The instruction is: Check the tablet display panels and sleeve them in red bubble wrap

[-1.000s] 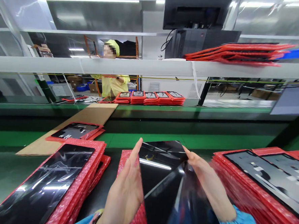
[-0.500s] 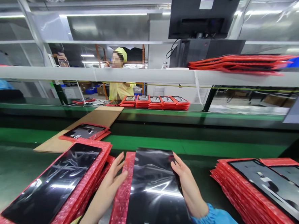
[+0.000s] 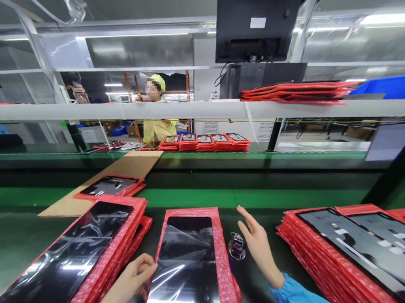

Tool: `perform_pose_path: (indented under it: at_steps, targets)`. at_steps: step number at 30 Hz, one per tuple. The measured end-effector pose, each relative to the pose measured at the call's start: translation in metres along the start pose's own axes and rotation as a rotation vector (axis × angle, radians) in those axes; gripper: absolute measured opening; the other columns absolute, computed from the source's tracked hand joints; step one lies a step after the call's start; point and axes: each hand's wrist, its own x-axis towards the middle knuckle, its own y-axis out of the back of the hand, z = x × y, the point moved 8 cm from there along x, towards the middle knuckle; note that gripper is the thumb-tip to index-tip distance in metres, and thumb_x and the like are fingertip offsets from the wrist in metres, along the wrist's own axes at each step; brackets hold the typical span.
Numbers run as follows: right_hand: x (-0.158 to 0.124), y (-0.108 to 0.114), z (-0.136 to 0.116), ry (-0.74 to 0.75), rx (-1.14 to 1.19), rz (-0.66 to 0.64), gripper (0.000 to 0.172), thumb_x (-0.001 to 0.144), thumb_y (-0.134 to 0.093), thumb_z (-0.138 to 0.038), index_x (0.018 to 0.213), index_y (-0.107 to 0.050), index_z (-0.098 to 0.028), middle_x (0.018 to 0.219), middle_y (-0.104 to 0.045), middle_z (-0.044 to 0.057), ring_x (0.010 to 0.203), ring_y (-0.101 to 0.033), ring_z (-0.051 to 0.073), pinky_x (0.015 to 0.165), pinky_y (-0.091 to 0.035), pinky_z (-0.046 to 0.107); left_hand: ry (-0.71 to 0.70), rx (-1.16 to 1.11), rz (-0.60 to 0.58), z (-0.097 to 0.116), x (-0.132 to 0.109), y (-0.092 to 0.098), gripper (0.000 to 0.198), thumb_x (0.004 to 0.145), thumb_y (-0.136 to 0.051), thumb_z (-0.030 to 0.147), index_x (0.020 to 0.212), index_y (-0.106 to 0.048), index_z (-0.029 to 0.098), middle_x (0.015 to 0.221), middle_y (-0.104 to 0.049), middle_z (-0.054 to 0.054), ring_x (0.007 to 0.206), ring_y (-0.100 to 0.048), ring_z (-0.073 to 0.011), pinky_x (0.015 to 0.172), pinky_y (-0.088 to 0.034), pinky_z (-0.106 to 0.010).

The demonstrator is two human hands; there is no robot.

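- One screen [image 3: 185,264] on red wrap [image 3: 222,258]
- Left hand [image 3: 135,275]: narrow, at the wrap's left edge; grip unclear
- Right hand [image 3: 260,247]: spread wide, beside the wrap

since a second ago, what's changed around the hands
The middle screen, held between both hands then, has come down onto the red wrap. The right hand has let go and sits open, apart, to its right; the left hand is at its left edge. The left stack and right stack stayed put.
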Motion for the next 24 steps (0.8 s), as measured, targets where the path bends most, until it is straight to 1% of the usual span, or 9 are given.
perform_pose_path:
  at_steps: [3,5,7,10,12,15,19,22,24]
  targets:
    - [0.005,0.025,0.040,-0.130,-0.089,-0.015,0.034,0.072,-0.072,-0.042,0.097,-0.070,-0.020,0.114,-0.070,0.008,0.121,-0.054,0.030,0.110,-0.025,0.055,0.040,0.025,-0.027,-0.003,0.002,-0.002,0.053,0.059,-0.069,0.067,0.071,-0.047,0.021,0.047,-0.043,0.009,0.040,-0.040,-0.0072,0.041,-0.031,-0.019]
    - [0.004,0.026,0.059,-0.190,-0.123,-0.076,0.030,0.076,-0.070,-0.043,0.091,-0.071,-0.016,0.101,-0.074,0.008,0.108,-0.063,0.028,0.106,-0.031,0.056,0.050,0.060,-0.050,-0.003,0.006,-0.006,0.051,0.061,-0.069,0.066,0.070,-0.047,0.020,0.046,-0.042,0.009,0.038,-0.037,-0.0066,0.039,-0.028,-0.020]
    - [0.002,0.020,0.068,-0.233,-0.120,-0.145,0.040,0.078,-0.063,-0.053,0.088,-0.073,-0.015,0.091,-0.076,0.008,0.098,-0.067,0.028,0.101,-0.039,0.053,0.039,0.093,-0.068,0.001,0.010,-0.009,0.051,0.060,-0.070,0.065,0.067,-0.045,0.020,0.044,-0.039,0.010,0.036,-0.032,-0.0055,0.039,-0.023,-0.020]
    - [0.001,0.012,0.070,-0.276,-0.099,-0.205,0.061,0.072,-0.055,-0.069,0.088,-0.076,-0.014,0.089,-0.077,0.012,0.097,-0.068,0.034,0.096,-0.045,0.050,0.017,0.121,-0.087,0.011,0.013,-0.012,0.053,0.054,-0.075,0.063,0.063,-0.046,0.019,0.044,-0.037,0.010,0.039,-0.030,-0.0055,0.041,-0.018,-0.021]
    - [0.003,0.010,0.068,-0.278,-0.107,-0.219,0.063,0.063,-0.061,-0.071,0.086,-0.077,-0.014,0.089,-0.077,0.013,0.099,-0.067,0.037,0.095,-0.045,0.050,0.007,0.113,-0.101,0.021,0.011,-0.014,0.052,0.053,-0.076,0.060,0.062,-0.049,0.018,0.046,-0.038,0.009,0.043,-0.030,-0.0063,0.043,-0.018,-0.022]
    - [0.006,0.009,0.068,-0.265,-0.126,-0.232,0.061,0.053,-0.069,-0.070,0.078,-0.078,-0.015,0.085,-0.077,0.012,0.094,-0.067,0.039,0.093,-0.046,0.049,-0.025,0.062,-0.090,0.040,0.005,-0.017,0.040,0.062,-0.075,0.050,0.065,-0.053,0.018,0.057,-0.048,0.006,0.054,-0.043,-0.0104,0.052,-0.030,-0.023]
    - [0.007,0.008,0.068,-0.273,-0.136,-0.241,0.060,0.050,-0.070,-0.070,0.074,-0.078,-0.016,0.083,-0.078,0.011,0.089,-0.068,0.038,0.092,-0.047,0.049,-0.052,-0.044,-0.047,0.056,0.003,-0.024,0.025,0.068,-0.069,0.041,0.076,-0.058,0.020,0.079,-0.064,0.000,0.085,-0.058,-0.0202,0.082,-0.040,-0.030]
    - [0.006,0.008,0.065,-0.291,-0.129,-0.245,0.063,0.051,-0.069,-0.071,0.081,-0.077,-0.015,0.091,-0.077,0.012,0.098,-0.066,0.038,0.097,-0.044,0.048,-0.043,-0.119,-0.100,0.058,0.008,-0.033,0.029,0.066,-0.071,0.036,0.086,-0.060,0.019,0.085,-0.068,-0.003,0.087,-0.062,-0.0242,0.084,-0.043,-0.035]
    - [0.005,0.013,0.063,-0.298,-0.124,-0.222,0.072,0.052,-0.067,-0.073,0.094,-0.074,-0.014,0.105,-0.073,0.016,0.109,-0.061,0.038,0.102,-0.040,0.047,-0.065,-0.147,-0.128,0.062,0.011,-0.027,0.039,0.061,-0.075,0.029,0.096,-0.061,0.019,0.093,-0.069,-0.005,0.091,-0.064,-0.0250,0.086,-0.044,-0.036]
